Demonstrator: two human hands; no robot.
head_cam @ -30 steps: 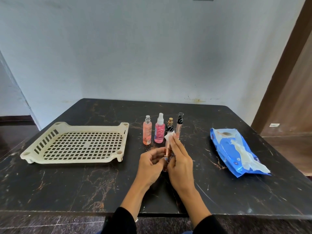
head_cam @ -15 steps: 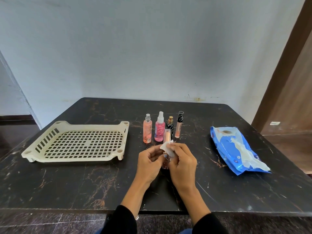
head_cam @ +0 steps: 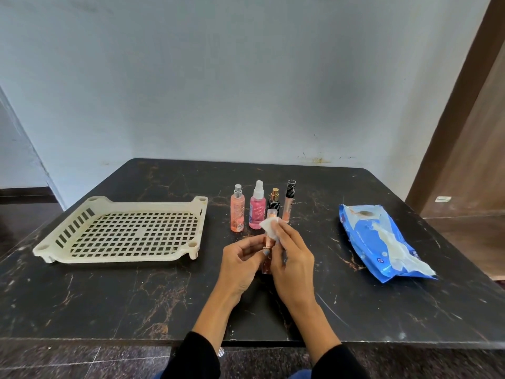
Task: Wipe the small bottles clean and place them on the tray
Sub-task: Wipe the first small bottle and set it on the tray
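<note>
- The main risk I see is the held bottle [head_cam: 268, 243] slipping: the left hand [head_cam: 240, 265] has it only between thumb and fingertips at its middle, and a damp wipe [head_cam: 270, 227] rubbing near the top could twist it loose onto the table [head_cam: 109, 296].
- The four standing bottles [head_cam: 258, 207] are just behind my hands; a forward stroke of the right hand [head_cam: 292, 262] could knock one over and topple its neighbours.
- The tray [head_cam: 120, 232] sits well to the left, with no bottle in it yet, so I judge the carry across is where a loose hold would fail.
- Left hand: palm turned inward, fingers curled, pinching the slim bottle roughly upright above the table.
- Right hand: back towards the camera, fingers pressing the white wipe against the bottle's upper part.
- The wipe packet [head_cam: 379, 242] lies well to the right.
</note>
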